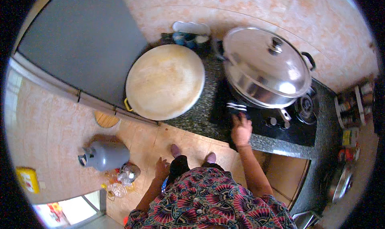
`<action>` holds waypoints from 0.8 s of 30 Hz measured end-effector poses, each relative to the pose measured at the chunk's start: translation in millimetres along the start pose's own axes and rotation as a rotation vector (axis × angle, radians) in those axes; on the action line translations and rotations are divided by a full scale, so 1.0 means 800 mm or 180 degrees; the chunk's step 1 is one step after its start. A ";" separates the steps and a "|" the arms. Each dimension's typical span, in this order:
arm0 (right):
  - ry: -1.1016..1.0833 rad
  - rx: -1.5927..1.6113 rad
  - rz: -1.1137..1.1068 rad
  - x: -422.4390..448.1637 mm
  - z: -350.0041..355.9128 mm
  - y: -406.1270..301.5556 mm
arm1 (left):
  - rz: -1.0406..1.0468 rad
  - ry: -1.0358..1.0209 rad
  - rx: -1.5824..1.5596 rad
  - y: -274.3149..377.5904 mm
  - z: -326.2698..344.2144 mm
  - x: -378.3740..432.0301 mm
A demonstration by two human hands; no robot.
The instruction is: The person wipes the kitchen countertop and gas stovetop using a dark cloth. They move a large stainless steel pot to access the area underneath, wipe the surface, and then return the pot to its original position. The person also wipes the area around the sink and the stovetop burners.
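My right hand (241, 131) is at the front edge of the stove, its fingers on a dark item with white stripes (236, 107), probably a cloth. My palm hides part of that item. Just beyond it, a large stainless steel pot (258, 92) sits on the black stovetop (300, 132), covered by a domed metal lid (255, 54) with a knob. Low at my left side hangs my left hand (162, 168), fingers somewhat apart, with nothing visible in it. A bit of blue dotted fabric (164, 184) shows beside that wrist.
A round, pale board-like disc (165, 81) lies on the granite counter (207, 108), near blue cups (183, 39). Left stands a grey refrigerator (84, 39). On the tiled floor are a gas cylinder (105, 155) and plastic bottles (117, 189). A coil burner (306, 107) lies right of the pot.
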State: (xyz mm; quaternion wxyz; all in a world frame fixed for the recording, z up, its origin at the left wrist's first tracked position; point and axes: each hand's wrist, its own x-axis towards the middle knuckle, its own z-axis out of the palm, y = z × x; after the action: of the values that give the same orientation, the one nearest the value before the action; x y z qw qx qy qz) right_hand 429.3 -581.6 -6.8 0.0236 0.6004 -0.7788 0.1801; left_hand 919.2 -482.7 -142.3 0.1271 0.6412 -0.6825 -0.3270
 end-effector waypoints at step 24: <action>0.0421 0.0023 0.1457 0.110 0.099 -0.221 | -0.0471 -0.0339 0.0274 -0.236 -0.217 0.098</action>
State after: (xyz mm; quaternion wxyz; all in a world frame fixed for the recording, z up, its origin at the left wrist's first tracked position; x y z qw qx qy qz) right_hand 586.2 -725.4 -14.1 0.0309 0.3953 -0.8907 0.2225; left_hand 1160.4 -600.1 -146.0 0.0383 0.6765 -0.6525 -0.3395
